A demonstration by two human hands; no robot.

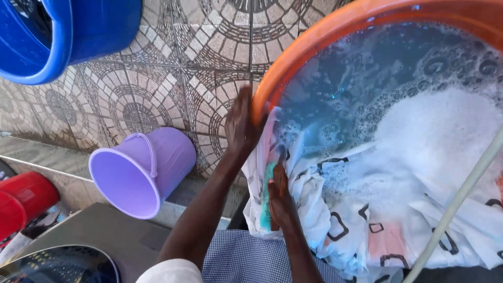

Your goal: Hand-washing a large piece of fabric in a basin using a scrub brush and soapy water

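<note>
Head view: I see the left hand point(242, 124) pressed against the rim of the big round orange plastic basin point(293, 57), fingers curled onto the white patterned wet cloth point(319, 209) draped over that near-left edge. The right hand point(280, 196) sits just beside it, nearer to me, fingers closed around a teal bar of soap point(268, 191) and pushing it onto the cloth. Foam and bluish water fill the basin to the right. On the tiled floor to the left lies a tipped lilac plastic bucket point(141, 173), with a blue plastic tub point(78, 31) farther off.
</note>
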